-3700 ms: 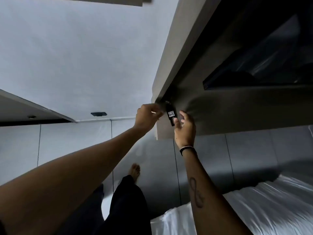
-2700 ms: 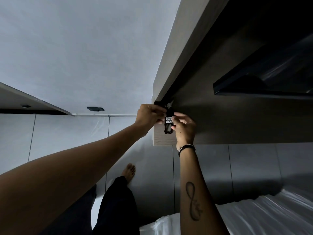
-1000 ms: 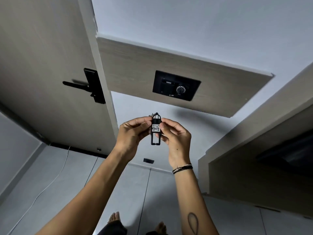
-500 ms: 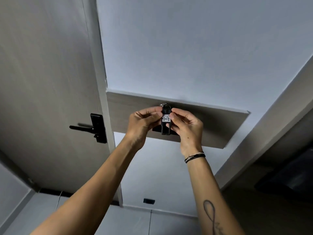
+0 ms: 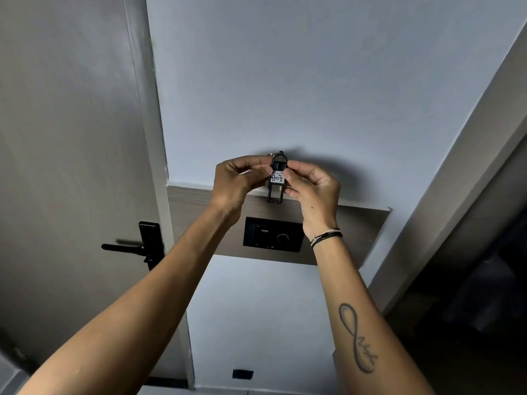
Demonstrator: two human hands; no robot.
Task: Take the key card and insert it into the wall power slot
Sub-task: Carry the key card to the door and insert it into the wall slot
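Note:
The key card (image 5: 277,178) is a narrow black tag with a white label and a metal ring at its top. It hangs upright in front of the wall, pinched from both sides. My left hand (image 5: 238,181) grips its left edge and my right hand (image 5: 312,187) grips its right edge. The black wall power slot panel (image 5: 272,234), with a slot and a round dial, sits on a wooden wall strip (image 5: 360,229) just below the card. The card's lower end is a short way above the panel, apart from it.
A grey door (image 5: 71,166) with a black lever handle (image 5: 134,246) stands to the left of the wooden strip. A dark cabinet (image 5: 484,280) runs along the right. A small black plate (image 5: 242,374) sits low on the white wall.
The view has tilted, so the panel now shows below my hands instead of behind them. Both hands still hold the key card, now higher than the panel.

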